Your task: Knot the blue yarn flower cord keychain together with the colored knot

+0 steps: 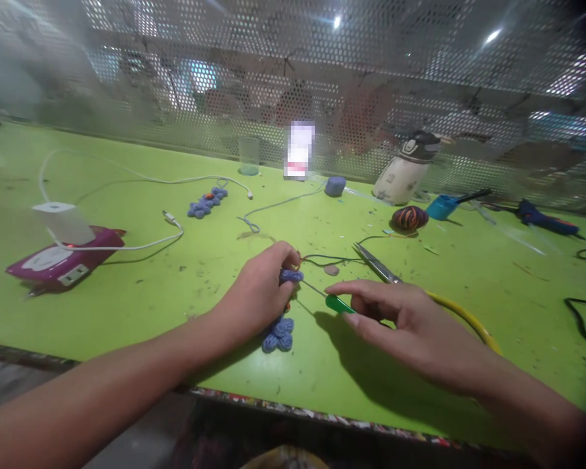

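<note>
Near the front middle of the table, my left hand pinches a blue crocheted flower piece whose lower flower hangs below the fingers. Between the thumb and fingers of my right hand is the green handle of a crochet hook. Its thin metal shaft points left, reaching the blue yarn by my left fingertips; the hook's tip is hidden there. A dark thread runs right from the piece. Scissors with a yellow handle lie behind and partly under my right hand.
Behind my hands are a blue yarn ball, a multicoloured yarn ball, a flower strip, a cup and a lit phone. A purple power strip stands left, a glue gun right. Perforated metal closes the back.
</note>
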Motion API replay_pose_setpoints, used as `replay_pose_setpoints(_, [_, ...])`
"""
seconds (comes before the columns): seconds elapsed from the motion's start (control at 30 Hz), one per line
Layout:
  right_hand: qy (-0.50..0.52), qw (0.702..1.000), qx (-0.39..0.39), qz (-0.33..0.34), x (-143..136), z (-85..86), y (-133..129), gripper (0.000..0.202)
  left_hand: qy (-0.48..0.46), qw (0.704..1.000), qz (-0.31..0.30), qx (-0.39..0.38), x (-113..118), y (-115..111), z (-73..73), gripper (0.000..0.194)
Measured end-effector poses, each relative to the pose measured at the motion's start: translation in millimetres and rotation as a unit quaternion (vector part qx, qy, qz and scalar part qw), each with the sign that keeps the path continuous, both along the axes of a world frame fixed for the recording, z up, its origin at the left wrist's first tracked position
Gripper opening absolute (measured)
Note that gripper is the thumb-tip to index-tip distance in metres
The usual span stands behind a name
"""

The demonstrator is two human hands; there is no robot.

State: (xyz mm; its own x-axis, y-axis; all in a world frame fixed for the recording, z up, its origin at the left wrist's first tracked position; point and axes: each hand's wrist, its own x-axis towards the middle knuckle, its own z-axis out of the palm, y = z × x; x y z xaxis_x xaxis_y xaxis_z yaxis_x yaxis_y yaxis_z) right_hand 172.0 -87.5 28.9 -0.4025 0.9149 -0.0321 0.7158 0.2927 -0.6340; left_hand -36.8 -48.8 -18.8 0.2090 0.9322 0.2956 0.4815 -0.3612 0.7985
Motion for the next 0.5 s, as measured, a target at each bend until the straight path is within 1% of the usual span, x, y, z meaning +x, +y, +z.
replay_pose_setpoints(0.23, [0.018,1.000,0.010,-0.010,1.9,-0.6,-4.5,0.036,-0.014,1.000,0.000,-0.005,-0.3,-1.4,-1.1,0.020])
replay_pose_setpoints(0.4, [0.017,0.999,0.026,-0.011,-0.8,0.4,-4.6,0.035,-0.001,1.000,-0.002,-0.008,-0.5,-0.8,-0.4,0.019])
replay_pose_setpoints(0.5, [0.018,1.000,0.023,-0.010,-2.6,1.1,-4.4,0.035,0.018,1.000,0.000,-0.004,0.0,-0.7,0.2,0.018])
